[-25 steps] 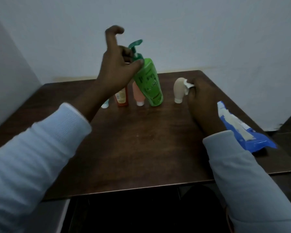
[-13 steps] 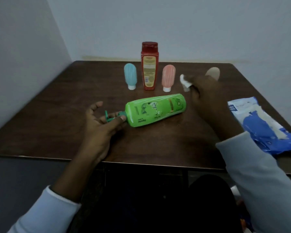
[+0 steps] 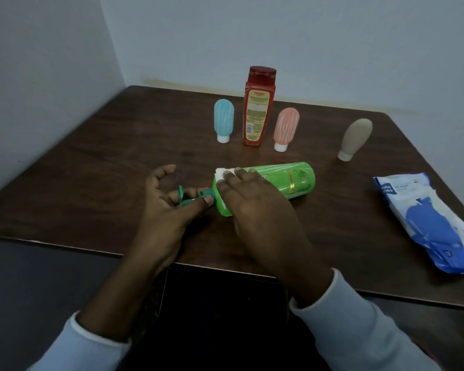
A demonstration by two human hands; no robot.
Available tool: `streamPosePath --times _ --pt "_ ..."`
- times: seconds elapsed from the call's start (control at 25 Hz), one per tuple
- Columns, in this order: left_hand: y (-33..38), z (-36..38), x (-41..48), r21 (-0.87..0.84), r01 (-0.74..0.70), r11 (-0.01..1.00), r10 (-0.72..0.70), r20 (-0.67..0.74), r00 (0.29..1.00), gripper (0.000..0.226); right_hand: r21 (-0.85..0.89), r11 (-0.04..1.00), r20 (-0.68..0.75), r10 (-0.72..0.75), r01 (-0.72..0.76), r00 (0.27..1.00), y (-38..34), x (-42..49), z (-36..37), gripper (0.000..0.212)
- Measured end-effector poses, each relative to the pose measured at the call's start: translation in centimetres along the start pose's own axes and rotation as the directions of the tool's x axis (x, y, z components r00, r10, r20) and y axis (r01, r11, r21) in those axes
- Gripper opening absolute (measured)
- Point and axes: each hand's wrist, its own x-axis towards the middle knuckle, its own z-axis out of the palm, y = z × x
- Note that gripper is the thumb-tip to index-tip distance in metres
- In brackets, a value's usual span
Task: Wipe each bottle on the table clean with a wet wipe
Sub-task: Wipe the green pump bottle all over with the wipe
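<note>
A green pump bottle (image 3: 287, 182) lies on its side in the middle of the dark wooden table (image 3: 105, 162), its pump head pointing left. My left hand (image 3: 169, 207) pinches the pump neck between thumb and fingers. My right hand (image 3: 255, 210) presses a white wet wipe (image 3: 223, 174) flat on the bottle's shoulder. Behind stand a tall red bottle (image 3: 257, 105), a small blue tube (image 3: 223, 120), a small pink tube (image 3: 285, 128) and a beige tube (image 3: 355, 137), all cap down except the red one.
A blue and white pack of wipes (image 3: 429, 218) lies near the table's right edge. Walls close the table in at the back and on the left. The front edge runs just below my wrists.
The green bottle went from tilted upright in my left hand to lying flat on the table. My right hand moved left from the beige tube and set the wipe on the green bottle.
</note>
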Motion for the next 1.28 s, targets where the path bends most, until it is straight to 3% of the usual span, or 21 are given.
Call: streamPosePath --times 0.04,0.12,0.2,0.28,0.36,0.44,0.52,0.64,0.72,0.8,0.88,1.0,1.12,1.2,1.28 --pt "0.0 0.0 0.0 0.011 -0.001 1.0 0.001 -0.004 1.0 0.082 -0.019 1.0 0.018 0.015 -0.015 1.0 0.4 -0.1 0.0 0.05" --pt "-0.1 0.0 -0.1 0.024 0.006 1.0 -0.006 -0.004 1.0 0.078 -0.051 0.983 0.063 0.18 -0.177 0.982 2.9 -0.6 -0.7 0.049" --pt "-0.1 -0.1 -0.1 0.017 0.013 1.0 -0.013 0.003 1.0 0.076 -0.12 0.901 0.125 0.431 -0.417 0.894 6.2 -1.1 -2.1 0.045" --pt "-0.3 -0.1 0.2 0.034 0.011 0.999 -0.011 0.005 1.0 0.075 -0.158 0.836 0.115 0.544 -0.525 0.831 7.5 -1.1 -2.6 0.043" --pt "-0.3 0.0 0.2 0.053 0.0 0.999 0.0 0.008 1.0 0.075 -0.086 0.891 0.119 0.454 -0.446 0.883 4.8 -0.3 -1.8 0.052" --pt "-0.2 0.0 0.2 0.055 -0.007 0.998 0.007 0.004 1.0 0.075 -0.023 0.971 0.126 0.238 -0.237 0.963 0.6 0.6 -0.5 0.057" --pt "-0.1 0.1 0.1 0.063 -0.009 0.998 0.009 -0.002 1.0 0.072 0.007 0.994 0.129 0.103 -0.105 0.986 -1.2 1.0 0.1 0.059" --pt "-0.3 0.0 0.3 0.058 0.001 0.998 -0.001 -0.013 1.0 0.07 0.025 0.964 0.186 0.257 -0.266 0.948 3.0 0.2 -0.9 0.062" --pt "-0.4 0.0 0.4 0.051 0.004 0.999 -0.004 -0.003 1.0 0.07 -0.053 0.876 0.19 0.48 -0.479 0.856 6.4 -1.0 -2.5 0.06" --pt "-0.5 0.0 0.5 0.053 -0.002 0.999 0.002 -0.002 1.0 0.07 -0.103 0.811 0.22 0.583 -0.576 0.782 7.9 -1.1 -3.2 0.061" --pt "-0.5 0.2 0.6 0.052 -0.006 0.999 0.006 0.0 1.0 0.069 -0.121 0.815 0.18 0.58 -0.567 0.795 6.7 -0.6 -2.4 0.058" --pt "-0.5 0.2 0.6 0.063 -0.011 0.998 0.012 -0.004 1.0 0.068 -0.022 0.946 0.081 0.324 -0.324 0.942 1.5 0.5 0.4 0.057" --pt "-0.5 0.2 0.6 0.04 -0.008 0.999 0.009 -0.013 1.0 0.068 0.076 0.99 0.1 0.11 -0.117 0.989 -0.4 1.0 1.2 0.061" --pt "-0.7 0.0 0.7 0.022 -0.007 1.0 0.007 -0.014 1.0 0.068 0.083 0.975 0.133 0.196 -0.208 0.972 2.9 0.6 0.7 0.066" --pt "-0.8 -0.2 0.8 0.002 -0.01 1.0 0.01 -0.009 1.0 0.068 0.011 0.917 0.188 0.389 -0.398 0.902 6.7 -0.8 -0.5 0.069"
